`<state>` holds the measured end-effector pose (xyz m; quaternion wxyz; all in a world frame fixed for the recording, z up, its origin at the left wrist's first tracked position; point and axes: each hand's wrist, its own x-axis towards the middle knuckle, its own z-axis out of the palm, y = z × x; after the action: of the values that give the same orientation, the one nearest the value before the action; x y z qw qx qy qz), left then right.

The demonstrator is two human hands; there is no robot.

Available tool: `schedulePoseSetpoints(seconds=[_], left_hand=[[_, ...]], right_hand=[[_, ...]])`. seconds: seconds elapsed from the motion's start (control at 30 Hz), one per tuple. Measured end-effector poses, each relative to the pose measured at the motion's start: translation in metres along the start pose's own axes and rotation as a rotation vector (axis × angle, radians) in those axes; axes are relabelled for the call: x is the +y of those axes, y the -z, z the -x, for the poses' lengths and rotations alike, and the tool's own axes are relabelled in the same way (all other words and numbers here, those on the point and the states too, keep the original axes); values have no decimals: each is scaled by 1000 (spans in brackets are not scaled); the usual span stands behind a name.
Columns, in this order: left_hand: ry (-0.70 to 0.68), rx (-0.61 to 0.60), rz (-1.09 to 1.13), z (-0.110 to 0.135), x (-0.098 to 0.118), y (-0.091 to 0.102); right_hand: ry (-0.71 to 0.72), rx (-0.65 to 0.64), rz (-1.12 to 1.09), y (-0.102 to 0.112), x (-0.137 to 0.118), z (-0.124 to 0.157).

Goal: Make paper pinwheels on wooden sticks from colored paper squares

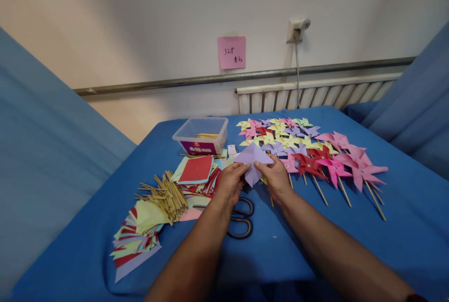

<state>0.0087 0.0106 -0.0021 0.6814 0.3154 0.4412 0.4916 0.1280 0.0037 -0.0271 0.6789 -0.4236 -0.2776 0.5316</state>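
Observation:
A lilac paper square [253, 153], cut in from its corners as far as I can see, is held up between both hands above the table. My left hand [231, 180] pinches its left side between thumb and fingers. On the other side my right hand [276, 178] grips it the same way, thumb towards the middle. Below my left wrist lie scissors [242, 227] with dark handles, their blades partly hidden under my forearm. Just beyond the paper, finished pinwheels on sticks, such as a red pinwheel [309, 165], spread out to the right.
Left of my hands lie stacked paper squares [195, 170], a pile of thin sticks [168, 199] and fanned coloured paper [136, 241]. A clear plastic box [201, 145] holding sticks stands behind, beside a small white box [232, 150]. Blue cloth [273, 264] covers the table; a wall and radiator [315, 93] border it.

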Motion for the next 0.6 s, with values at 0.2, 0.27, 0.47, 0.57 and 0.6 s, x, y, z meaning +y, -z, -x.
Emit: schedulePoseSetpoints(seconds=[0.2, 0.27, 0.47, 0.57, 0.6], left_hand=[[10, 9, -1, -1, -3, 2], [2, 29, -5, -2, -4, 2], [-34, 59, -1, 0, -1, -1], [-50, 70, 68, 3, 7, -2], [-54, 76, 92, 3, 9, -2]], right_hand=[[13, -10, 16, 0, 2, 0], [13, -12, 21, 0, 4, 0], [23, -61, 33, 3, 4, 0], [87, -114, 78, 6, 3, 1], [131, -126, 113, 7, 2, 2]])
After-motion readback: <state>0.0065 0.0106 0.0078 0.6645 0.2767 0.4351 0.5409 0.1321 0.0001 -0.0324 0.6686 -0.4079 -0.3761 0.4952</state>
